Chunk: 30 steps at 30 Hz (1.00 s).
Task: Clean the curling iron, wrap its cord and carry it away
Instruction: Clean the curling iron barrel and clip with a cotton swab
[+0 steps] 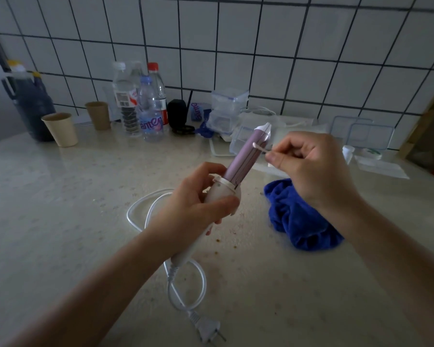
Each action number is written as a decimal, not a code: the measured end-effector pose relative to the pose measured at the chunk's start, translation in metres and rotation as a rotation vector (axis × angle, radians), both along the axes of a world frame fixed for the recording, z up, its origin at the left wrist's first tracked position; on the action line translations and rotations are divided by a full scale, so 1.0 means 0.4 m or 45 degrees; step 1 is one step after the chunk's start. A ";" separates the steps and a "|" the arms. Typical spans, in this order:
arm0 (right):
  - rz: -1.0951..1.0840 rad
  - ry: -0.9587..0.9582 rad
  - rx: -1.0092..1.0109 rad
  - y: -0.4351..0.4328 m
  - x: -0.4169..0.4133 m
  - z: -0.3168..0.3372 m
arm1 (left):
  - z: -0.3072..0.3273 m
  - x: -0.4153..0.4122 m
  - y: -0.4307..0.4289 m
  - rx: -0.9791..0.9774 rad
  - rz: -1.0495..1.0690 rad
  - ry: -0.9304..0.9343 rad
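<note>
While your left hand [201, 204] wraps the white handle of the lilac-barrelled curling iron [246, 156], tip raised toward one o'clock above the speckled stone bench [60, 196], your right hand [308, 161] pinches a thin white cotton swab [259, 148] against the barrel near its tip. Press too hard and the swab may bend or skid off. The loose white cord [186, 284] and plug [207, 329] trail at six o'clock; lifting could drag them. The crumpled blue cloth [298, 216] lies at four o'clock.
</note>
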State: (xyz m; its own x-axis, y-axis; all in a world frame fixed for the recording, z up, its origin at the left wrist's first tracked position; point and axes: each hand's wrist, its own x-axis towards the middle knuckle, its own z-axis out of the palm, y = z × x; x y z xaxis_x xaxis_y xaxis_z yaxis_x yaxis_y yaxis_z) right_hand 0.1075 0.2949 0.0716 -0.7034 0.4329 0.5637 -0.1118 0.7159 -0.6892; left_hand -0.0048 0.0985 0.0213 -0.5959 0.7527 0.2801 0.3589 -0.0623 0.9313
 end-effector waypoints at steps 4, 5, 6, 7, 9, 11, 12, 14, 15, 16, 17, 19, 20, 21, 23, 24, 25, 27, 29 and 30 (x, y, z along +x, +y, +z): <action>0.178 -0.135 0.068 -0.062 -0.004 -0.036 | 0.001 0.001 0.001 0.023 0.041 -0.030; 0.192 -0.164 0.094 -0.078 -0.008 -0.046 | 0.002 0.001 0.001 0.023 0.050 -0.029; 0.179 -0.165 0.101 -0.082 -0.011 -0.048 | 0.003 0.002 0.001 0.018 0.054 -0.021; 0.149 -0.141 0.090 -0.076 -0.012 -0.044 | 0.004 0.005 0.001 0.011 0.053 -0.010; 0.077 -0.059 0.033 -0.046 -0.007 -0.022 | 0.004 0.013 -0.001 -0.017 0.071 0.041; 0.022 -0.013 -0.004 -0.023 0.001 -0.005 | 0.001 0.020 -0.001 -0.065 0.133 0.134; 0.020 -0.019 0.000 -0.025 0.002 -0.005 | -0.001 0.023 -0.001 -0.089 0.176 0.181; 0.054 -0.091 0.039 -0.049 -0.002 -0.020 | -0.003 0.026 0.001 -0.113 0.256 0.245; 0.080 -0.138 0.066 -0.066 -0.005 -0.031 | -0.005 0.027 0.002 -0.115 0.284 0.263; 0.101 -0.175 0.088 -0.079 -0.007 -0.041 | -0.006 0.027 0.003 -0.118 0.309 0.283; 0.111 -0.194 0.099 -0.085 -0.009 -0.047 | -0.008 0.027 0.003 -0.128 0.332 0.314; 0.089 -0.172 0.083 -0.079 -0.010 -0.042 | -0.010 0.027 0.004 -0.174 0.375 0.410; 0.054 -0.136 0.062 -0.067 -0.009 -0.033 | -0.011 0.027 0.005 -0.203 0.392 0.462; 0.005 -0.094 0.036 -0.051 -0.008 -0.022 | -0.013 0.028 0.006 -0.228 0.408 0.508; -0.088 -0.035 -0.013 -0.023 -0.006 -0.003 | -0.017 0.031 0.009 -0.265 0.446 0.581; -0.101 -0.032 -0.022 -0.019 -0.005 -0.002 | -0.019 0.033 0.009 -0.277 0.464 0.605; -0.080 -0.053 -0.018 -0.027 -0.004 -0.007 | -0.021 0.033 0.009 -0.282 0.478 0.619; 0.039 -0.142 0.027 -0.069 -0.003 -0.034 | -0.025 0.032 0.009 -0.283 0.506 0.628; 0.120 -0.216 0.091 -0.111 -0.005 -0.060 | -0.029 0.029 0.010 -0.271 0.527 0.625; 0.115 -0.223 0.104 -0.113 -0.008 -0.063 | -0.029 0.028 0.012 -0.270 0.529 0.627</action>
